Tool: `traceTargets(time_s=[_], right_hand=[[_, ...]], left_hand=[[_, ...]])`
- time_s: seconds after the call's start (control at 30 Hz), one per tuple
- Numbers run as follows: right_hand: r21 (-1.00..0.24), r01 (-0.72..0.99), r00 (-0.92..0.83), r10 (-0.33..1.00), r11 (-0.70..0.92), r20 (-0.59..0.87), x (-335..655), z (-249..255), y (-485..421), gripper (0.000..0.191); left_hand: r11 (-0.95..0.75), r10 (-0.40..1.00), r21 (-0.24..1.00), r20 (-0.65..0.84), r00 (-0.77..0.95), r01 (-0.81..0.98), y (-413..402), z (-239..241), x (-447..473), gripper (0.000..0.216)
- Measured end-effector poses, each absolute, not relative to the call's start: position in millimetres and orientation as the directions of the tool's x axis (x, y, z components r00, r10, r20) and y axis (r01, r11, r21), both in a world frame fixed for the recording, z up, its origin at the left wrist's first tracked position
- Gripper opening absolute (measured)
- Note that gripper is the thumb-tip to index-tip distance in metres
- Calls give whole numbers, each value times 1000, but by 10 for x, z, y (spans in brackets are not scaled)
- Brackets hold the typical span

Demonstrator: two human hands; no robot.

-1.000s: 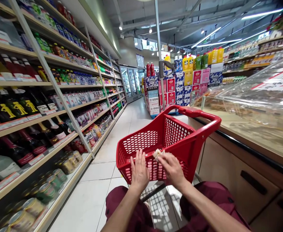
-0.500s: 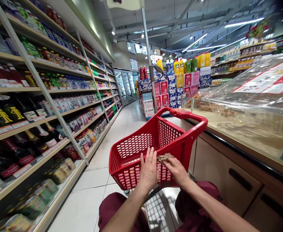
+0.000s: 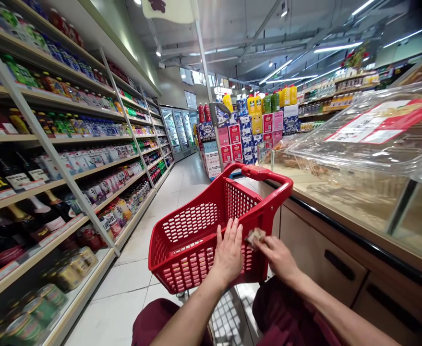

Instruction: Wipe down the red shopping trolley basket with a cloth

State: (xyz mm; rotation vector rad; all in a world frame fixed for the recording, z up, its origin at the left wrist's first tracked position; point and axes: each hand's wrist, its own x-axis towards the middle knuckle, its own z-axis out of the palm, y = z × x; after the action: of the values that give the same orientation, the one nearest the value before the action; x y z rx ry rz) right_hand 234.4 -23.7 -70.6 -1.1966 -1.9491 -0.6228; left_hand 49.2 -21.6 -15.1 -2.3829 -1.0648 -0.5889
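A red plastic shopping cart [image 3: 192, 216] with lattice walls stands in front of my knees. My left hand [image 3: 228, 250] lies flat against its near wall, fingers stretched out and pointing up. Just to the right, my right hand [image 3: 277, 254] grips a crumpled, greyish-beige cloth [image 3: 256, 236] between thumb and fingers. The cloth is at the right part of the cart's side, below the handle [image 3: 273, 180]; whether it touches the plastic there I cannot tell. Inside the basket I see bare red walls.
Shelves [image 3: 99, 209] of bottles and cans line the left side. On the right runs a counter [image 3: 333, 226] with drawer fronts, topped by clear plastic food boxes [image 3: 362, 129]. Stacked drink cartons [image 3: 232, 142] and glass-door fridges [image 3: 178, 129] stand ahead on the tiled floor [image 3: 124, 278].
My right hand has moved right and away from my left hand with the cloth. The view has turned slightly, so the cart and shelves sit further left. My left hand still rests on the cart.
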Motion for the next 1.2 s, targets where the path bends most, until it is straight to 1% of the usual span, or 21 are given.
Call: traceTargets(time_s=[0.07, 0.13, 0.2, 0.27, 0.33, 0.43, 0.47, 0.53, 0.57, 0.63, 0.7, 0.73, 0.77, 0.83, 0.87, 0.93, 0.97, 1.03, 1.1, 1.17, 1.2], right_hand=[[-21, 919, -174, 453, 394, 874, 2458, -620, -208, 34], [-41, 936, -121, 431, 348, 894, 2541, -560, -182, 34], [-20, 934, -172, 497, 357, 850, 2582, -608, -206, 34], [1, 905, -268, 568, 425, 778, 2608, -720, -258, 34], [-23, 885, -277, 567, 465, 776, 2661, -771, -272, 34], [-115, 906, -93, 459, 406, 884, 2804, -606, -150, 34], [-143, 916, -30, 421, 374, 907, 2848, -523, -90, 34], [-174, 927, 35, 383, 333, 923, 2893, -403, -6, 34], [-170, 927, 26, 392, 335, 919, 2894, -382, 3, 34], [-116, 910, -87, 457, 399, 885, 2885, -386, -38, 34], [-83, 883, -166, 472, 463, 866, 2925, -349, -98, 34], [-88, 881, -146, 445, 464, 884, 2977, -281, -108, 33], [-112, 891, -82, 398, 440, 914, 3046, -176, -93, 32], [-194, 917, 98, 274, 348, 957, 3189, 96, 9, 30], [-210, 924, 126, 265, 318, 956, 3230, 224, 82, 30], [-169, 933, 60, 328, 316, 943, 3191, 379, 213, 29], [-126, 935, -6, 369, 332, 930, 3111, 392, 251, 30], [-6, 922, -171, 421, 387, 891, 2898, 320, 261, 33], [121, 893, -326, 439, 434, 837, 2757, 224, 225, 35], [181, 897, -371, 460, 404, 807, 2786, 213, 205, 37], [166, 925, -322, 477, 342, 818, 2846, 244, 208, 36]], left_hand=[[-594, 566, -242, 551, 613, 767, -197, -139, 568, 66], [-602, 555, -252, 550, 624, 757, -184, -131, 646, 66], [-620, 539, -262, 542, 644, 739, -181, -130, 707, 67], [-639, 523, -271, 533, 665, 720, -178, -131, 744, 66], [-647, 515, -275, 530, 674, 711, -165, -123, 772, 66], [-641, 519, -265, 541, 662, 720, -130, -84, 844, 68], [-641, 520, -260, 545, 658, 722, -120, -67, 877, 68], [-647, 517, -251, 548, 657, 719, -108, -38, 938, 68], [-655, 514, -249, 546, 662, 714, -108, -31, 956, 69], [-668, 507, -244, 542, 670, 703, -113, -34, 952, 69], [-661, 516, -232, 551, 656, 714, -117, -62, 891, 69], [-646, 530, -220, 560, 637, 731, -118, -84, 845, 70], [-626, 550, -204, 568, 612, 753, -118, -110, 792, 70], [-583, 597, -167, 575, 559, 795, -123, -170, 685, 70], [-565, 619, -150, 573, 537, 811, -129, -202, 637, 70], [-537, 652, -125, 566, 505, 834, -148, -263, 558, 70], [-530, 661, -117, 563, 496, 840, -159, -288, 525, 69], [-524, 669, -109, 561, 487, 845, -178, -325, 466, 69], [-518, 675, -98, 563, 476, 850, -189, -345, 404, 68], [-506, 684, -84, 567, 458, 859, -190, -356, 333, 68], [-501, 689, -78, 567, 452, 862, -188, -362, 298, 69]])
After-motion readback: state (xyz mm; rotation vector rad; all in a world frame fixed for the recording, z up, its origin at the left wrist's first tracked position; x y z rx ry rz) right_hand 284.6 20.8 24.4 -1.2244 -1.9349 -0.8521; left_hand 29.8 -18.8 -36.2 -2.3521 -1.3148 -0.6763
